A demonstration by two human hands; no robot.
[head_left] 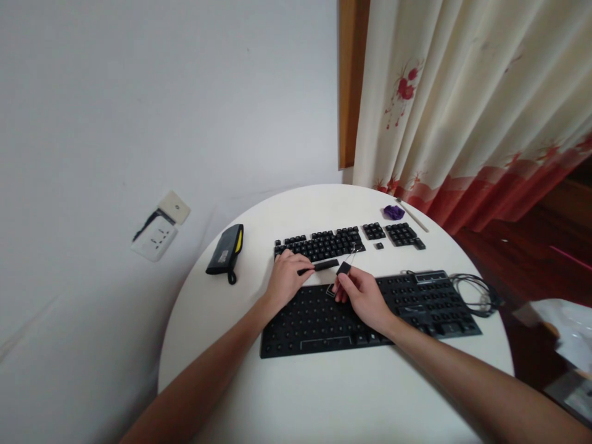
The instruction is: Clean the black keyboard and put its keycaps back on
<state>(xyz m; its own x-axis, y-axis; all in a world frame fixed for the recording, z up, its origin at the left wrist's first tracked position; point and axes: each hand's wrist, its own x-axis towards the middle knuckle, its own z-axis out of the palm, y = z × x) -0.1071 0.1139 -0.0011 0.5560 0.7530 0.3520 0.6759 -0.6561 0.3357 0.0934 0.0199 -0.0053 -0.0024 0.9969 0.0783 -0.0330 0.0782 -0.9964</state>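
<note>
My left hand (285,276) has its thumb and fingers closed on the left end of a long black space bar keycap (326,265). The bar lies just in front of the rows of loose black keycaps (324,246). In my right hand (363,295) is a keycap puller (343,268), its black handle pinched by thumb and fingers and its thin wire loops pointing away from me, toward the keycaps. Both hands are above the far edge of a black keyboard (309,320), whose key posts are mostly bare. Part of the keyboard is hidden under my right hand and forearm.
A grey and black pouch (226,250) with a yellow edge lies at left. Further keycap groups (402,234), a purple crumpled cloth (394,213) and a brush-like stick (414,216) are at back right. The coiled cable (481,302) sits near the round table's (324,394) right edge.
</note>
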